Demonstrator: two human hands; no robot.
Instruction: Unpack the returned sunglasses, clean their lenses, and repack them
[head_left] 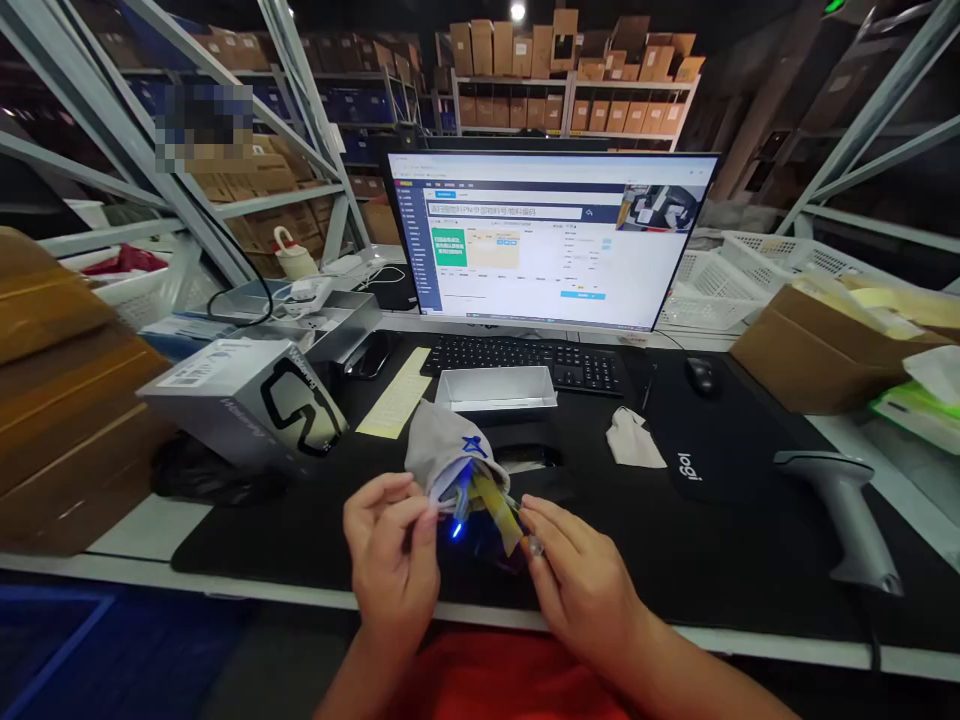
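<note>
A light grey cloth drawstring pouch (pixel 442 442) with a blue mark lies at the table's front, its mouth facing me. My left hand (pixel 394 545) pinches the left edge of that mouth between thumb and fingers. At the right edge, my right hand (pixel 581 570) is closed in a pinch beside the pouch's rim; a small clear piece shows at its fingertips. A yellow strip (pixel 495 505) sticks out of the mouth towards my right fingers. Blue light glows in the opening, and a bright blue spot (pixel 457 530) shows just below it. The pouch's other contents are hidden.
Behind the pouch stand a silver open tray (pixel 495 388), a keyboard (pixel 517 358) and a lit monitor (pixel 555 240). A printed box (pixel 247 400) and a yellow sheet (pixel 396 395) are left. On the right lie a white cloth (pixel 634 438), a mouse (pixel 702 376) and a barcode scanner (pixel 840 510).
</note>
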